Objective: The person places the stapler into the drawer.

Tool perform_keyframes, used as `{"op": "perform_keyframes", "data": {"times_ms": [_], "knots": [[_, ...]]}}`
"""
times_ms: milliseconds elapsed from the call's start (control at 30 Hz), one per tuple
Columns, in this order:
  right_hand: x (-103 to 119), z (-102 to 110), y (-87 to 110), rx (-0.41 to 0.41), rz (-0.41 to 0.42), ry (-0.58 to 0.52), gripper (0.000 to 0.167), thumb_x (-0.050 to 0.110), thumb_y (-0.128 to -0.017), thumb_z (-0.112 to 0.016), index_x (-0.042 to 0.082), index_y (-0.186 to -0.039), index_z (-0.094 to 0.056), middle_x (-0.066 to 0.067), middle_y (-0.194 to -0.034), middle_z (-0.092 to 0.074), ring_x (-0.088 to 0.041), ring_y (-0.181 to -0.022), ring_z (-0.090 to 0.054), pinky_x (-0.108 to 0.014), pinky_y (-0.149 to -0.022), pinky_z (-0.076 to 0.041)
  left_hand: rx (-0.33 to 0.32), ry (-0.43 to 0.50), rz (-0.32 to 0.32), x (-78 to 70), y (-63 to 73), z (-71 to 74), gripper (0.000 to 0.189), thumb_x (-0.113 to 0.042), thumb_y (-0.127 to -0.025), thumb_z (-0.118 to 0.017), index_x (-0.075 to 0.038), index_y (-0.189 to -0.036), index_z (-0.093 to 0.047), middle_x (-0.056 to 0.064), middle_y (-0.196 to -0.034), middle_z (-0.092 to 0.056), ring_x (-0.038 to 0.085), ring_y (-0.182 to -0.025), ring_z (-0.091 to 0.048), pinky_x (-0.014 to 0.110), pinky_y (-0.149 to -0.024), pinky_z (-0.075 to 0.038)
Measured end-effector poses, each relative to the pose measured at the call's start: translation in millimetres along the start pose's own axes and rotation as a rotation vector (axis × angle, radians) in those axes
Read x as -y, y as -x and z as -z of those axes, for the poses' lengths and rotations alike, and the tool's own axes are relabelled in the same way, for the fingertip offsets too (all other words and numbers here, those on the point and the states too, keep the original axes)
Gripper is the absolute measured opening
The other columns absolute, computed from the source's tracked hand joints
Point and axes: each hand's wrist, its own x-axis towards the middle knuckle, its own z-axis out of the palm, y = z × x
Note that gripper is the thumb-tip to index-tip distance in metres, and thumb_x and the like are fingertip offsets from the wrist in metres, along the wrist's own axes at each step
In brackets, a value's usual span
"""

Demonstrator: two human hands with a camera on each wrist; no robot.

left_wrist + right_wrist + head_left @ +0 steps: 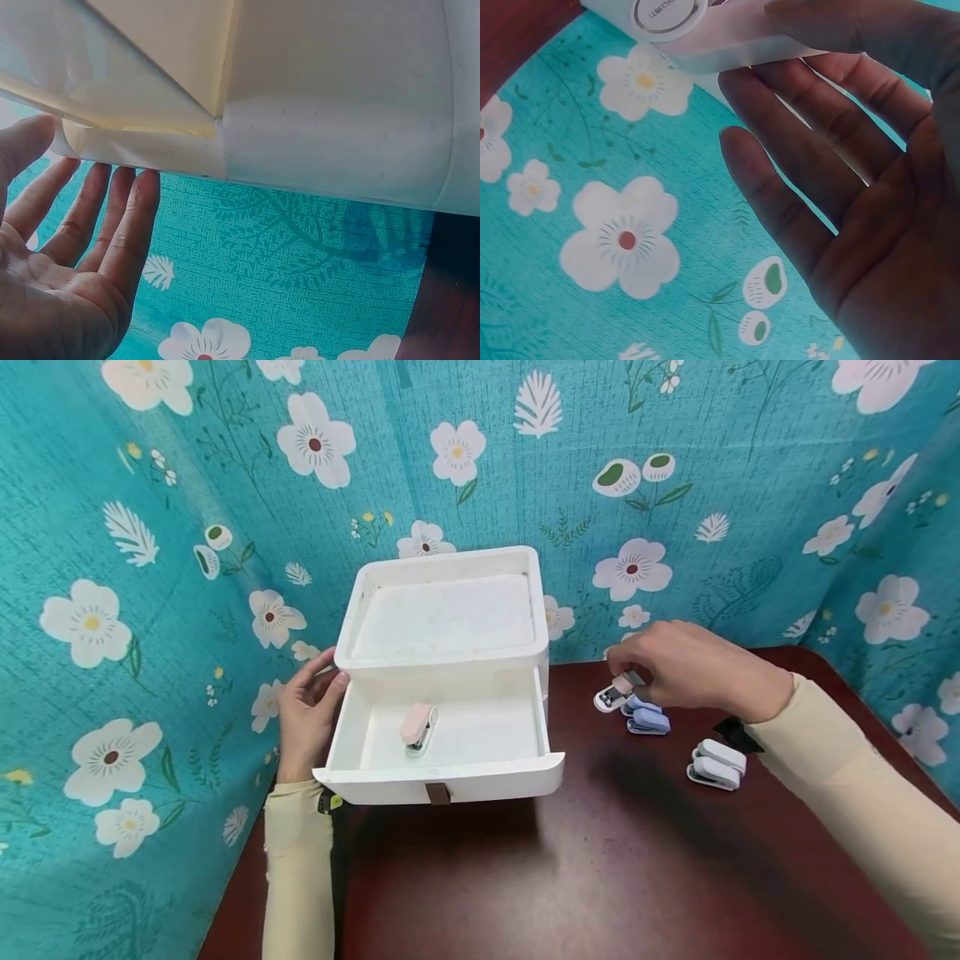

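Observation:
A white desktop drawer box (pixel 442 610) stands on the table with its drawer (pixel 480 727) pulled out. Inside the drawer lies a pink-and-white mini stapler (pixel 417 728). My left hand (pixel 306 718) touches the box's left side; in the left wrist view its fairly straight fingers (pixel 129 225) rest their tips against the white wall. Right of the box, my right hand (pixel 678 664) pinches a second pink mini stapler (pixel 617 691) above the table. In the right wrist view, thumb and fingers (pixel 817 120) hold this stapler (pixel 735 37) from opposite sides. Blue staplers (pixel 648 721) lie just below that hand.
Two white mini staplers (pixel 716 764) lie side by side on the dark red-brown table (pixel 630 877), near the right forearm. A teal flowered cloth (pixel 480 468) hangs behind and at both sides. The open drawer juts toward the front, with a brown pull tab (pixel 438 792).

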Motion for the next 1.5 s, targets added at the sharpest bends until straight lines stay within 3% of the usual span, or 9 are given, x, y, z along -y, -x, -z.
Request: {"op": "perform_keyframes", "data": {"times_ms": [367, 633, 1100, 1300, 1500], "knots": [[9.4, 17.7, -10.2, -0.01, 0.053, 0.001, 0.03, -0.002, -0.077, -0.082, 0.026, -0.086, -0.074, 0.011, -0.082, -0.072, -0.007, -0.07, -0.054, -0.029, -0.061, -0.048, 0.0, -0.009, -0.013, -0.4, -0.2, -0.6, 0.042, -0.019, -0.1, -0.072, -0.014, -0.141, -0.066, 0.012, -0.131, -0.074, 0.005, -0.105, -0.074, 0.019, -0.08, -0.062], [13.7, 30.3, -14.5, -0.027, 0.124, 0.03, 0.028, -0.001, -0.081, -0.08, 0.025, -0.086, -0.073, 0.012, -0.081, -0.072, -0.004, -0.071, -0.056, -0.028, -0.062, -0.05, -0.003, -0.011, 0.001, 0.4, 0.0, -0.5, 0.042, -0.021, -0.1, -0.072, -0.017, -0.141, -0.066, 0.014, -0.134, -0.072, 0.007, -0.106, -0.074, 0.02, -0.08, -0.062], [22.7, 48.7, -21.0, -0.032, 0.169, 0.072, 0.025, 0.001, -0.082, -0.081, 0.022, -0.092, -0.075, 0.008, -0.084, -0.075, -0.005, -0.071, -0.062, -0.032, -0.066, -0.055, 0.004, -0.002, -0.001, 0.9, -1.1, -0.5, 0.043, -0.02, -0.099, -0.072, -0.016, -0.141, -0.066, 0.012, -0.132, -0.073, 0.007, -0.105, -0.075, 0.02, -0.079, -0.063], [32.9, 54.4, -24.0, -0.037, 0.178, 0.077, 0.022, 0.003, -0.083, -0.081, 0.022, -0.093, -0.074, 0.008, -0.084, -0.074, -0.006, -0.07, -0.061, -0.031, -0.066, -0.054, 0.01, 0.0, -0.004, 1.1, -0.1, -0.9, 0.043, -0.019, -0.099, -0.072, -0.015, -0.141, -0.066, 0.012, -0.131, -0.074, 0.007, -0.105, -0.075, 0.021, -0.079, -0.063], [41.6, 63.4, -27.6, -0.064, 0.197, 0.094, 0.023, 0.002, -0.082, -0.081, 0.022, -0.087, -0.072, 0.01, -0.078, -0.069, -0.006, -0.064, -0.054, -0.026, -0.057, -0.044, 0.005, 0.001, -0.015, 1.7, -0.5, -2.1, 0.042, -0.018, -0.1, -0.071, -0.014, -0.142, -0.066, 0.011, -0.13, -0.075, 0.006, -0.105, -0.075, 0.021, -0.08, -0.063]]}}
